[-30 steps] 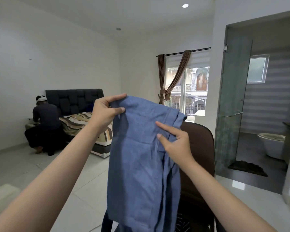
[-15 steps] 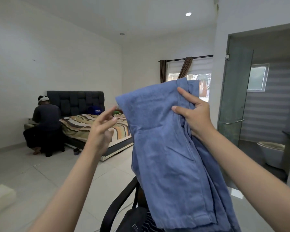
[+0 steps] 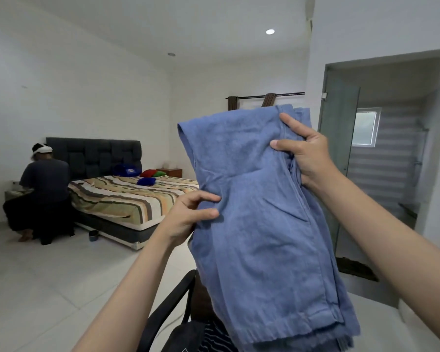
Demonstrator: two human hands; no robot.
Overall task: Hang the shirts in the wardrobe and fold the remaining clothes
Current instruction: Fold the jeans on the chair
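The right hand's [image 3: 308, 158] fingers [image 3: 294, 123] curl over the top edge of a blue woven cotton garment [image 3: 259, 224], gripping it at about one o'clock of the view, while the left hand's [image 3: 186, 219] thumb and fingers [image 3: 208, 198] pinch its side edge near nine o'clock of the cloth. The garment hangs in mid-air, doubled lengthwise, above a black armchair [image 3: 168, 313] at six o'clock, where more dark clothes [image 3: 201, 336] lie. Judging from this, folding is mid-way on one piece and others wait. No wardrobe or hung shirts show. A striped bed [image 3: 127, 196] stands at nine o'clock.
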